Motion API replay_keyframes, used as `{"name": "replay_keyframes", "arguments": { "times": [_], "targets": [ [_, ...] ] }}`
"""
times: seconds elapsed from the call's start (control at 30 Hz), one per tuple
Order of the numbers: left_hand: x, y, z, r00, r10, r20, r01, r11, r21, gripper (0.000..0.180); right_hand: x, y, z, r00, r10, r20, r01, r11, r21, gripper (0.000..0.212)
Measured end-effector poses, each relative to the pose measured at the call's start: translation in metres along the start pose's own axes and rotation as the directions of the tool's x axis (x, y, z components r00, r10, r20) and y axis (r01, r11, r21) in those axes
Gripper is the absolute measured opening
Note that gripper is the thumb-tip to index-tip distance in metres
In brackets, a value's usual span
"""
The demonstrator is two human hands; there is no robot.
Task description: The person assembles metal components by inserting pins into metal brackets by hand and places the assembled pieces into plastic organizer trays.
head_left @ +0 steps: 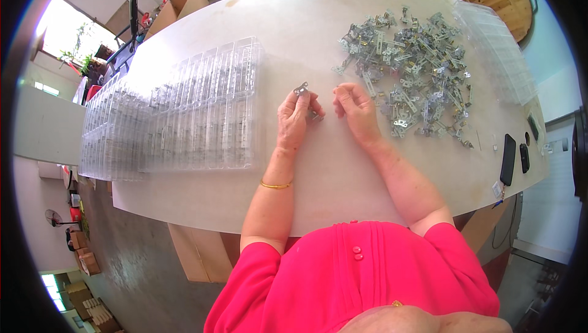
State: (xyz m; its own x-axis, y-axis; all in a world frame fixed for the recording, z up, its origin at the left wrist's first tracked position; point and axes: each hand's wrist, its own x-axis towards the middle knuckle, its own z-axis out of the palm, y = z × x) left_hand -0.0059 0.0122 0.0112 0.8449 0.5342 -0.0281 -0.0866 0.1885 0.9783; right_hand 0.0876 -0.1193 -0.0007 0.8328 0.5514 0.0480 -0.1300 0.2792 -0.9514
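Note:
My left hand [292, 123] is closed around a small metal bracket [301, 89], whose upper end with holes sticks out above the thumb. Another bit of metal [316, 117] shows below its fingertips, and I cannot tell if it is the same piece. Just to the right, my right hand [356, 112] has its fingers curled together; whatever they may hold is hidden. Beyond it lies a loose heap of silvery metal brackets [422, 69], some with brassy parts. The two hands are apart, above the pale table [324, 192].
Clear plastic compartment trays [202, 103] filled with metal pieces stand on the left. More clear trays [497, 51] lie at the far right. A black phone [508, 160] and a small black object [525, 158] rest near the right edge. An open cardboard box [184, 3] stands behind.

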Motion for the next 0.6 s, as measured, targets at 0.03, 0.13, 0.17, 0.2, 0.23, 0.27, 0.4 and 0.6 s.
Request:
{"name": "replay_keyframes", "arguments": {
  "times": [0.03, 0.13, 0.17, 0.2, 0.23, 0.27, 0.4, 0.6],
  "targets": [
    [0.0, -0.002, -0.001, 1.0, 0.0, -0.002, 0.0, 1.0, 0.001, 0.027, -0.002, -0.003, 0.001, 1.0, 0.001, 0.002, -0.001, 1.0, 0.001, 0.015],
    [0.004, -0.011, -0.002, 0.996, 0.088, -0.022, -0.086, 0.995, 0.059, 0.027, -0.006, -0.006, 0.001, 0.993, 0.047, 0.105, -0.044, 0.999, -0.03, 0.015],
    [0.005, -0.012, -0.002, 0.995, 0.094, -0.027, -0.091, 0.993, 0.074, 0.025, -0.006, -0.003, 0.002, 0.993, 0.016, 0.115, -0.008, 0.998, -0.067, 0.015],
    [0.005, -0.012, -0.002, 0.995, 0.099, -0.033, -0.096, 0.991, 0.089, 0.024, -0.006, -0.002, 0.003, 0.992, -0.014, 0.125, 0.027, 0.994, -0.102, 0.015],
    [0.005, -0.012, -0.001, 0.995, 0.098, -0.031, -0.095, 0.992, 0.089, 0.024, -0.006, -0.001, 0.004, 0.992, -0.014, 0.123, 0.026, 0.994, -0.101, 0.015],
    [0.005, -0.011, 0.0, 0.994, 0.107, -0.032, -0.102, 0.985, 0.142, 0.024, -0.008, -0.001, 0.005, 0.993, -0.043, 0.112, 0.057, 0.99, -0.132, 0.013],
    [0.006, -0.015, -0.001, 0.969, 0.239, -0.06, -0.199, 0.903, 0.381, 0.022, -0.012, -0.006, 0.014, 0.989, -0.101, 0.105, 0.118, 0.979, -0.169, 0.01],
    [-0.001, 0.0, 0.009, 0.962, 0.271, -0.041, -0.21, 0.824, 0.526, 0.018, -0.013, -0.011, 0.014, 0.985, -0.134, 0.111, 0.154, 0.968, -0.199, 0.008]
  ]
}}
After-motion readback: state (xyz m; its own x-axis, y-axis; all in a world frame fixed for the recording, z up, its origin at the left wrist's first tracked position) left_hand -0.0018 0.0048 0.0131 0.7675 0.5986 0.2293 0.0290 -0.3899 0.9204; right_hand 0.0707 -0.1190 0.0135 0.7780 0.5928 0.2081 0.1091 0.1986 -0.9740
